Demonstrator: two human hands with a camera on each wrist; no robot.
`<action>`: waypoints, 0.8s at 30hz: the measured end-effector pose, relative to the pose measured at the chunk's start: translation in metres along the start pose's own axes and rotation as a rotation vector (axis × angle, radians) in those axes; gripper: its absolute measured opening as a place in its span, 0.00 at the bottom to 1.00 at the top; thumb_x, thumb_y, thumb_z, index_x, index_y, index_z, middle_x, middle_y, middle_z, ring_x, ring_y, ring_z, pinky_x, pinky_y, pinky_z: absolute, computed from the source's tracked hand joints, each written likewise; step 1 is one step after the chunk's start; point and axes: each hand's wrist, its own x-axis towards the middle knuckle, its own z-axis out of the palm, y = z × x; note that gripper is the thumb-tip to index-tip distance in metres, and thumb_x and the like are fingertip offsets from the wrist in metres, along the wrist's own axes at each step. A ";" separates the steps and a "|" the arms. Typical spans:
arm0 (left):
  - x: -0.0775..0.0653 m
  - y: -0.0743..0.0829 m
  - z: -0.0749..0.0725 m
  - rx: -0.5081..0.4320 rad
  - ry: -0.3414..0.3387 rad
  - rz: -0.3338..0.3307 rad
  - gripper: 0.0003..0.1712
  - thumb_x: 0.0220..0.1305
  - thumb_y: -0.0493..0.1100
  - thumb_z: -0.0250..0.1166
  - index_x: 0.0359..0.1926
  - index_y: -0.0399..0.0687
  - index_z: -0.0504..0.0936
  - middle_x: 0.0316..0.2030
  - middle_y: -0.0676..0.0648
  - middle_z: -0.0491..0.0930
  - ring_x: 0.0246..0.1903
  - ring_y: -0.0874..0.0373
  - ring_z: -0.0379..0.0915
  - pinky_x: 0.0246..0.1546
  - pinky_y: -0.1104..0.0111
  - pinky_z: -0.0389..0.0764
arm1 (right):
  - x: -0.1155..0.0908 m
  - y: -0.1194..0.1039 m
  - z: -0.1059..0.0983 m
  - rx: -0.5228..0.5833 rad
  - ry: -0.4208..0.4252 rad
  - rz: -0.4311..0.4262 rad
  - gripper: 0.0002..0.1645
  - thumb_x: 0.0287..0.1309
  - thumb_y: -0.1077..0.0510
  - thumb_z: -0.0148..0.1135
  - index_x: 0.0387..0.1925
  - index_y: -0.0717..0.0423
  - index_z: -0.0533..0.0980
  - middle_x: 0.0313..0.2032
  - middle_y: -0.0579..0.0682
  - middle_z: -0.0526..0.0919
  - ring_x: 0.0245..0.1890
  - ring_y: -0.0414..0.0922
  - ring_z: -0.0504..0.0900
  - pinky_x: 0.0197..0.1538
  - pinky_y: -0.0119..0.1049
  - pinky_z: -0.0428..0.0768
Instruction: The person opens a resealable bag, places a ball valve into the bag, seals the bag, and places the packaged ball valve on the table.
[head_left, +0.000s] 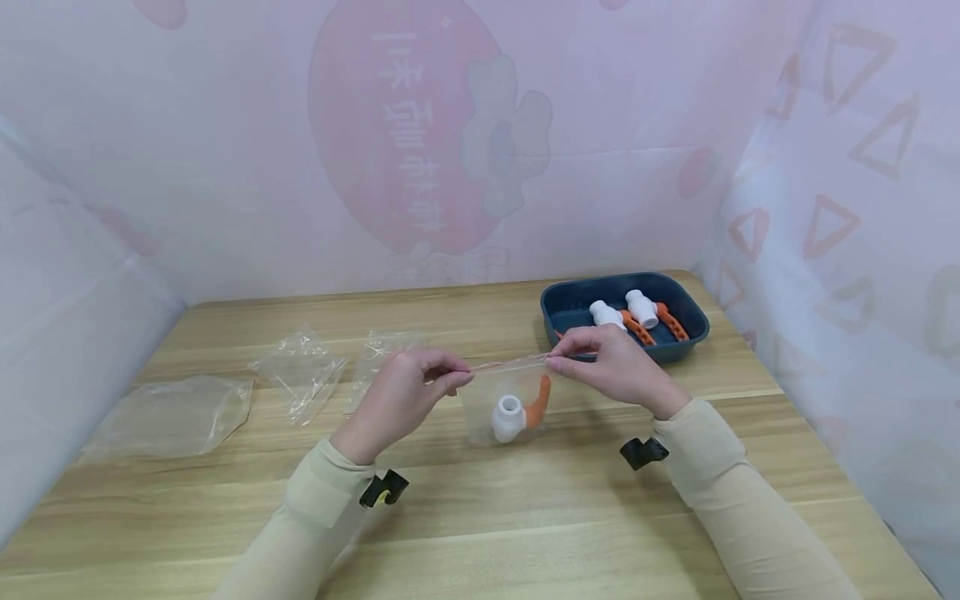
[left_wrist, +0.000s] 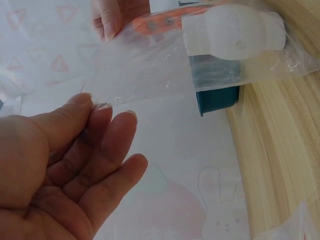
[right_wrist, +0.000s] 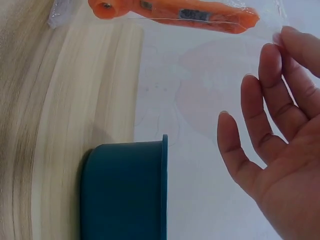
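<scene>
Between both hands hangs a clear zip bag [head_left: 483, 417] with a white ball valve [head_left: 508, 419] inside, its orange handle [head_left: 538, 402] pointing up toward the bag's mouth. My left hand [head_left: 408, 392] pinches one top corner of the bag between thumb and forefinger. The opposite top corner is pinched by my right hand [head_left: 611, 367]. In the left wrist view, the left hand's [left_wrist: 75, 160] other fingers are loosely bent away from the plastic. The right wrist view has the right hand [right_wrist: 280, 110] at the bag's edge beside the orange handle [right_wrist: 195, 15].
A dark blue tray [head_left: 551, 312] stands at the back right, holding more white valves [head_left: 641, 308] with orange handles. Several clear bags lie on the left of the wooden table [head_left: 480, 533]: a flat one [head_left: 180, 417] and crumpled ones [head_left: 303, 371]. Printed cloth [head_left: 615, 167] hangs behind.
</scene>
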 end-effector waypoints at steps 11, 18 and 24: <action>0.001 0.000 0.002 0.047 0.003 0.002 0.03 0.64 0.36 0.68 0.33 0.42 0.85 0.26 0.50 0.82 0.27 0.62 0.76 0.30 0.67 0.80 | 0.000 -0.005 0.003 -0.029 0.040 -0.094 0.04 0.62 0.54 0.69 0.35 0.49 0.85 0.35 0.41 0.84 0.39 0.42 0.78 0.45 0.48 0.78; 0.002 -0.002 0.002 0.032 0.003 -0.022 0.03 0.64 0.36 0.68 0.33 0.42 0.85 0.27 0.50 0.82 0.27 0.61 0.76 0.29 0.67 0.79 | 0.001 -0.006 0.003 -0.036 0.017 -0.048 0.04 0.62 0.53 0.69 0.37 0.47 0.84 0.35 0.39 0.84 0.41 0.40 0.79 0.48 0.44 0.78; 0.002 -0.003 0.003 0.026 0.023 -0.037 0.04 0.65 0.38 0.68 0.34 0.42 0.86 0.27 0.50 0.83 0.27 0.61 0.77 0.28 0.68 0.80 | 0.002 -0.008 0.004 -0.029 -0.018 -0.037 0.06 0.64 0.53 0.67 0.41 0.49 0.84 0.36 0.40 0.84 0.39 0.40 0.80 0.48 0.47 0.79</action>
